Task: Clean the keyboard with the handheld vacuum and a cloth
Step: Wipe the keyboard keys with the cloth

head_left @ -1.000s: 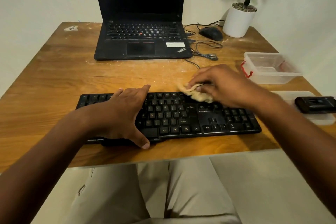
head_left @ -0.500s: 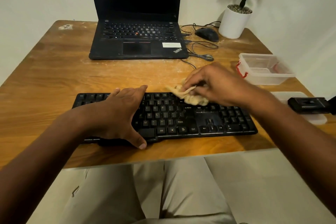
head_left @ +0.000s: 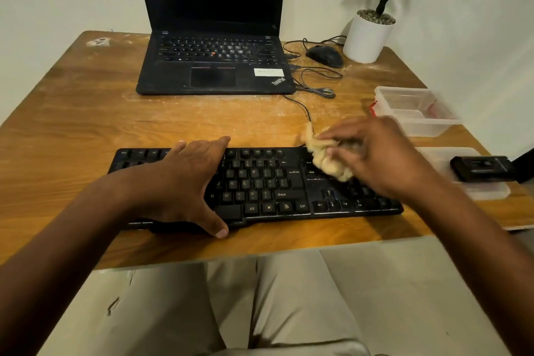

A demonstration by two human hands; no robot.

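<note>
Wiping keyboard far edge, right hand gripping cloth, left hand flat.

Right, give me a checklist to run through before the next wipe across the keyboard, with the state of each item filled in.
1. Left hand lies flat on the keyboard to steady it: ok.
2. Right hand holds the cloth: ok, though blurred by motion.
3. Cloth touches the keys near the upper right block: ok.
4. Keyboard cable lies just behind the cloth and could snag: not ok.
5. Handheld vacuum rests off to the right, out of the wiping path: ok.
6. Keys already wiped are free of dust: cannot tell.
</note>
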